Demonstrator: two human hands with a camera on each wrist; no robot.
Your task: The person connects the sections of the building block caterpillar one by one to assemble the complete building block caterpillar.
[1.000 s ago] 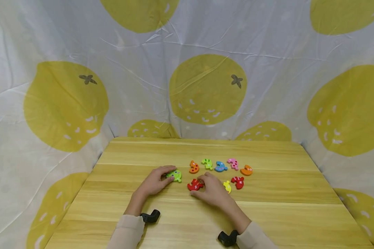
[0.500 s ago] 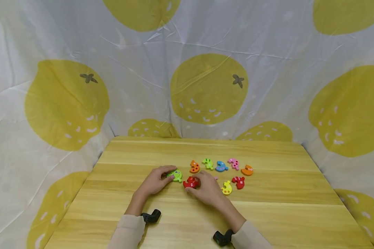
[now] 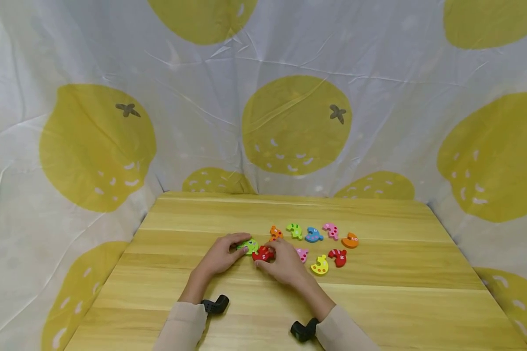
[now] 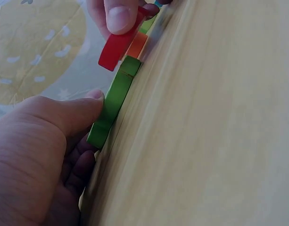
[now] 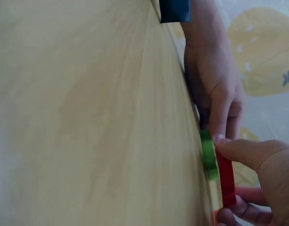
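My left hand point(image 3: 219, 256) holds a lime-green puzzle piece with a smiling face point(image 3: 250, 246) on the wooden table, thumb at its near edge. In the left wrist view the thumb presses the side of this green piece point(image 4: 115, 101). My right hand point(image 3: 285, 265) pinches a red puzzle piece marked 2 point(image 3: 262, 254) between thumb and fingers. The red piece point(image 4: 119, 47) is tilted and raised a little above the green one's end in the left wrist view. From the right wrist, the red piece point(image 5: 226, 176) stands right beside the green piece point(image 5: 210, 155).
Several more puzzle pieces lie to the right: an orange one point(image 3: 275, 233), a striped green one point(image 3: 295, 230), a blue one point(image 3: 314, 235), two pink ones, an orange 10 point(image 3: 350, 240), a red 8 point(image 3: 338, 257) and a yellow one point(image 3: 320, 265). A lemon-print curtain point(image 3: 193, 122) surrounds the table.
My right hand has carried the red 2 leftward up to the green face piece, uncovering a pink and the yellow piece behind it. The left hand keeps its place on the green piece.
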